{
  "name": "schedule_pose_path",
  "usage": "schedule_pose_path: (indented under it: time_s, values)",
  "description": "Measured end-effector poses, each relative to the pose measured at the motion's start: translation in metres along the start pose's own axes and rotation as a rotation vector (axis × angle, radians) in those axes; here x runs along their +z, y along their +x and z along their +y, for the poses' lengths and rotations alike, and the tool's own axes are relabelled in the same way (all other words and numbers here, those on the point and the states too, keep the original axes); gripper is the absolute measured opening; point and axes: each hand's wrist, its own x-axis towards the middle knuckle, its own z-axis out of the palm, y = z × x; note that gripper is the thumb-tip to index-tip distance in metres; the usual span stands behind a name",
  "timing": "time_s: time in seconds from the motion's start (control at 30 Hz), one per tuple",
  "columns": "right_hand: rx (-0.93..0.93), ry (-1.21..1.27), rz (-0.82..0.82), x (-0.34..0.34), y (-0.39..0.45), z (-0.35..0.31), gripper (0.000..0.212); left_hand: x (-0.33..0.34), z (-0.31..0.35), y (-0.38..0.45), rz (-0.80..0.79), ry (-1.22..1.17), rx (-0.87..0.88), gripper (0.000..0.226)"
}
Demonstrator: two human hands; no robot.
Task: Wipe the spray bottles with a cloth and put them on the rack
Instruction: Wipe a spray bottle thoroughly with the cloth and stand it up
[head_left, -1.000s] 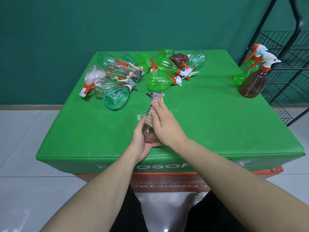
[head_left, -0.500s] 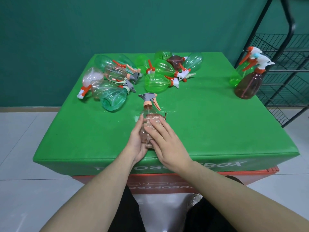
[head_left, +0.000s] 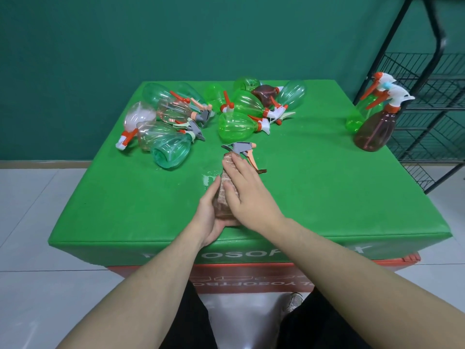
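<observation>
A spray bottle is gripped at the table's six o'clock edge by the left hand; a cloth is pressed on it by the right hand, fingers seemingly flat; on the wet patch the bottle could slip; the rack stands at two o'clock.

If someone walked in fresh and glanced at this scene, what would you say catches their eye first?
Probably the two hands at the near middle of the bright green padded table: the left hand grips a clear pinkish spray bottle with a grey trigger head while the right hand presses a brownish cloth against it. Next, the jumble of green and pink bottles lying at the far left, and the black wire rack on the right.
</observation>
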Motion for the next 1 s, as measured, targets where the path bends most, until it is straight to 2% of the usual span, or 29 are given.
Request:
schedule_pose_path:
  time_s: [0.2, 0.3, 0.57, 0.77, 1.0]
  values:
    - [0.186, 0.2, -0.033, -0.001, 0.02, -0.005, 0.054, -0.002, 0.001, -0.001, 0.046, -0.032, -0.008, 0.05]
    - [0.219, 0.203, -0.019, 0.0, 0.018, -0.007, 0.053, -0.003, -0.001, 0.0, 0.042, -0.039, 0.001, 0.05]
    - [-0.007, -0.058, 0.042, 0.01, -0.011, 0.003, 0.053, -0.005, -0.006, 0.003, 0.044, -0.026, 0.03, 0.053]
    - [-0.127, -0.212, -0.018, 0.008, -0.034, 0.007, 0.053, 0.0, -0.007, 0.005, 0.062, -0.042, 0.064, 0.05]
    - [-0.352, -0.204, 0.074, 0.026, -0.052, 0.024, 0.048, -0.004, -0.007, 0.003, 0.102, 0.008, 0.053, 0.092]
